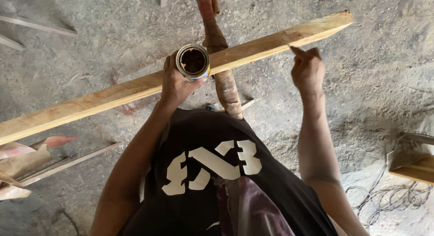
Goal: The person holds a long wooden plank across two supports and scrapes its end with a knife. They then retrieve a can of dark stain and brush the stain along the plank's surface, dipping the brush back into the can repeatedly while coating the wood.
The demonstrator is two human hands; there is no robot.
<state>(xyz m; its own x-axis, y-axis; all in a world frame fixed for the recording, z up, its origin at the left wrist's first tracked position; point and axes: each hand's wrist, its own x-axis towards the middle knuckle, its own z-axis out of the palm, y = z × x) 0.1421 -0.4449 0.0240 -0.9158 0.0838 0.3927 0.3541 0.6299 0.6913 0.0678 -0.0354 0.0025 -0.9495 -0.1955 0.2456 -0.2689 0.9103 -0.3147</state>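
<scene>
My left hand (174,82) grips an open metal can (193,61) with dark brown liquid inside, held just above a long pale wooden plank (113,93). The plank runs diagonally from lower left to upper right across a stained log support (226,84). My right hand (308,68) is closed around a thin brush handle (296,50), whose tip rests at the plank's upper right part. The brush's bristles are hidden.
The ground is rough grey concrete. Thin wooden strips (68,163) and crumpled brown paper (18,163) lie at the lower left. A wooden block (413,166) and tangled wire (393,193) sit at the lower right. More strips (36,24) lie at the upper left.
</scene>
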